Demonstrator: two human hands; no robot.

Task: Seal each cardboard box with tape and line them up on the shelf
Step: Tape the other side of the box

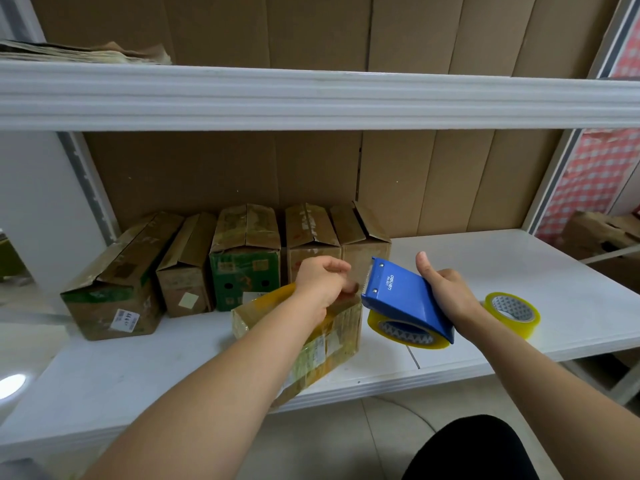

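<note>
A cardboard box [337, 336] wrapped in yellowish tape lies on the white shelf [180, 368], near its front edge. My left hand [320, 280] rests on the box's far top edge, fingers curled as if pinching the tape end there. My right hand [446, 289] grips a blue tape dispenser [405, 301] with a yellow tape roll in it, just right of the box. Several cardboard boxes [242, 258] stand in a row at the back of the shelf, behind the taped box.
A spare yellow tape roll [512, 313] lies on the shelf to the right of my right hand. An upper shelf [311, 95] runs overhead, with flat cardboard [86, 53] on its left. Cardboard sheets line the back. A red checked cloth [595, 174] hangs at right.
</note>
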